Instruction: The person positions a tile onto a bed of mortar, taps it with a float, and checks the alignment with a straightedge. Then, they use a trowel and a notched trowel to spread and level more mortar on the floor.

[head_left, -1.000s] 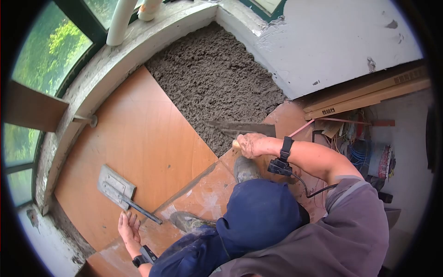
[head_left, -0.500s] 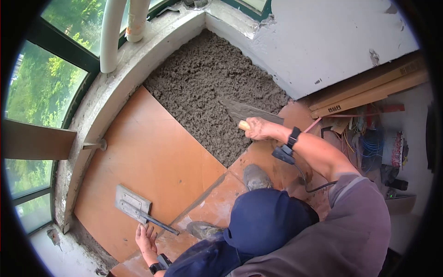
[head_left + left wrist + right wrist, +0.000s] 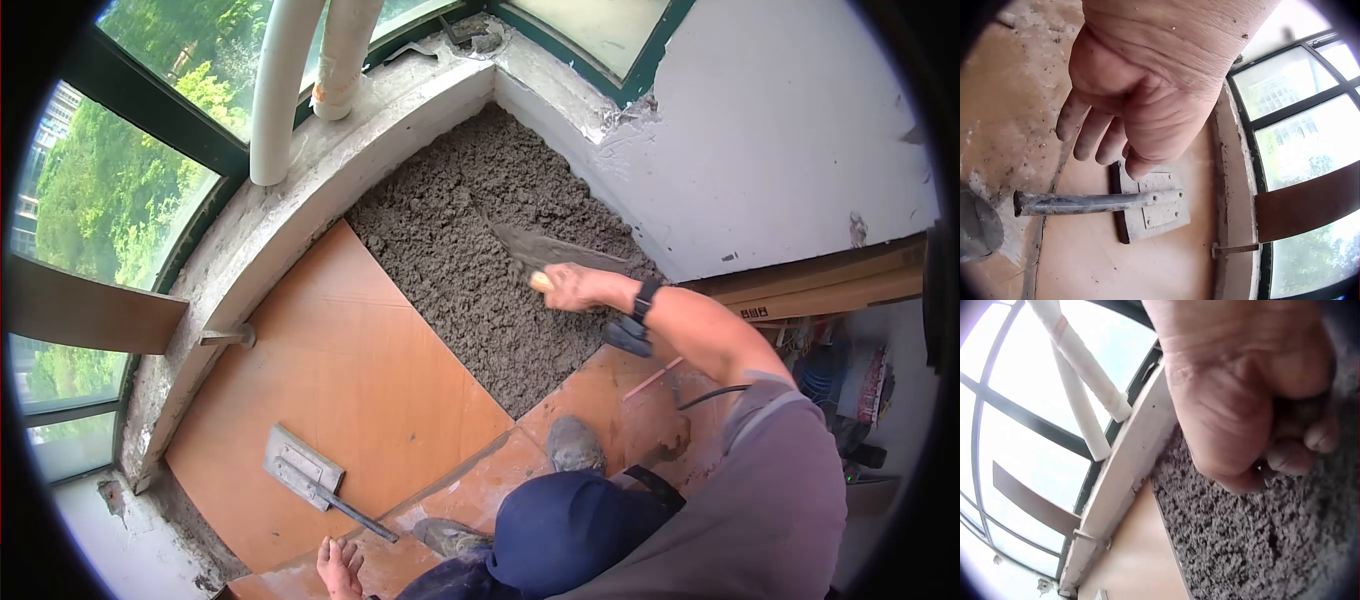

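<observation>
My right hand (image 3: 575, 287) grips the light wooden handle (image 3: 541, 282) of a trowel, its fingers curled round it. The trowel's long, grey-smeared blade (image 3: 560, 248) lies low over a bed of rough grey mortar (image 3: 440, 215). In the right wrist view the curled right hand (image 3: 1235, 419) hides most of the tool. My left hand (image 3: 341, 568) hangs with loosely bent fingers and holds nothing. Close by, on a large orange-brown tile (image 3: 350, 350), rests a flat grey block tool (image 3: 303, 466) with a bolted plate and a long dark handle, seen beyond the left hand (image 3: 1147, 100).
A low curved ledge (image 3: 240, 255) with white pipes (image 3: 285, 95) runs under the windows. A white wall (image 3: 780, 130) bounds the mortar on the right. Long cardboard boxes (image 3: 810, 285) and cables lie at the right. Shoes (image 3: 575, 445) stand on dirty tiles near a dark blue cap (image 3: 570, 540).
The right hand has moved the trowel from the mortar's near edge farther in over it. The left hand has drawn back slightly from the block tool. The head view has shifted.
</observation>
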A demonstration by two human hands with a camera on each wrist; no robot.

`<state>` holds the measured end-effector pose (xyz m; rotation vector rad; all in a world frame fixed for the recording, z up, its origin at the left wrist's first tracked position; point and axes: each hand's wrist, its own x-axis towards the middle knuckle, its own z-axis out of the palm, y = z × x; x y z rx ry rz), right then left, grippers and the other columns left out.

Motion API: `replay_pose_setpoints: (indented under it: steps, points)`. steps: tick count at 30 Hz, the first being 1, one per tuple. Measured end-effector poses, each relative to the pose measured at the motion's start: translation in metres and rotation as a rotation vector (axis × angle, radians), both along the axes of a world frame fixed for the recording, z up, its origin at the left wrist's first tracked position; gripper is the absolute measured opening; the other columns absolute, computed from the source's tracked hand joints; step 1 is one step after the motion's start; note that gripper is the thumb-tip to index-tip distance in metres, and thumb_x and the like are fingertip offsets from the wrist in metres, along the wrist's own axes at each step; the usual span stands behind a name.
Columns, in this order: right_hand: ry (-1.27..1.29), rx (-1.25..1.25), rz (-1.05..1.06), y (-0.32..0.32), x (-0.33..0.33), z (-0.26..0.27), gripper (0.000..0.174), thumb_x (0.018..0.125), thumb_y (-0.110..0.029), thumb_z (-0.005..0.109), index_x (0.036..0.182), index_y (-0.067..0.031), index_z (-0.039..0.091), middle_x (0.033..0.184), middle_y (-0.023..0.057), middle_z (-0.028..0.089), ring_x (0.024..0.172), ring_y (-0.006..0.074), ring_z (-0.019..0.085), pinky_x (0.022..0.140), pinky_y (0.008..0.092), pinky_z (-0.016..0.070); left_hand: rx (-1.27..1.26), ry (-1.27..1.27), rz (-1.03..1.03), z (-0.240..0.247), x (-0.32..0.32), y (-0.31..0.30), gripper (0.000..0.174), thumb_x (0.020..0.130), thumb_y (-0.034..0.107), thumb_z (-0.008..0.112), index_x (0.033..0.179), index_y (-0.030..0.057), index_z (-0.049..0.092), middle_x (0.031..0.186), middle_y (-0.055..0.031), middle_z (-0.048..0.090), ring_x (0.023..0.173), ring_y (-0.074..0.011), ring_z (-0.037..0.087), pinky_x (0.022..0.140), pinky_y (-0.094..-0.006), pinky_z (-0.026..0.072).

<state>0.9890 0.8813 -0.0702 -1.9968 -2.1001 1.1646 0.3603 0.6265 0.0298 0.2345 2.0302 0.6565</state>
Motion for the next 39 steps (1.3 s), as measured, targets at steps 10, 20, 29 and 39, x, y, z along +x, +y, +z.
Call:
replay_pose_setpoints:
  steps: [10, 20, 29, 39]
  points:
    - [0.244, -0.099, -0.486, 0.155, 0.011, 0.013, 0.019, 0.082, -0.019, 0.053, 0.092, -0.0028, 0.053, 0.080, 0.0152, 0.061, 0.066, 0.0224, 0.061, 0.055, 0.0347, 0.0489, -0.082, 0.033, 0.086, -0.006, 0.006, -0.011, 0.055, 0.095, 0.028, 0.054, 0.142, 0.0089, 0.033, 0.116, -0.0142, 0.058, 0.088, -0.0251, 0.063, 0.059, -0.0349, 0.0519]
    - [-0.003, 0.241, -0.406, 0.113, 0.006, 0.024, 0.028, 0.078, -0.024, 0.053, 0.089, 0.0014, 0.052, 0.078, 0.0209, 0.061, 0.078, 0.0313, 0.064, 0.066, 0.0396, 0.0516, -0.153, 0.001, 0.076, 0.024, 0.031, -0.008, 0.056, 0.091, 0.022, 0.059, 0.137, -0.0013, 0.037, 0.130, -0.0193, 0.052, 0.115, -0.0356, 0.054, 0.092, -0.0446, 0.0484]
    - [-0.070, 0.018, 0.058, 0.103, -0.072, -0.022, 0.022, 0.079, -0.016, 0.048, 0.079, 0.0027, 0.059, 0.078, 0.0235, 0.064, 0.084, 0.0439, 0.062, 0.074, 0.0453, 0.0512, -0.049, 0.000, -0.042, 0.069, 0.057, 0.004, 0.063, 0.093, 0.026, 0.056, 0.143, -0.0001, 0.027, 0.135, -0.0202, 0.047, 0.121, -0.0372, 0.050, 0.097, -0.0472, 0.0447]
    - [-0.155, 0.017, -0.258, 0.079, 0.033, -0.001, 0.026, 0.081, -0.019, 0.051, 0.100, -0.0014, 0.055, 0.093, 0.0261, 0.064, 0.090, 0.0404, 0.064, 0.076, 0.0457, 0.0524, -0.318, -0.012, 0.118, 0.082, 0.088, -0.015, 0.065, 0.095, 0.032, 0.051, 0.144, 0.0019, 0.021, 0.138, -0.0230, 0.043, 0.125, -0.0390, 0.045, 0.105, -0.0490, 0.0369]
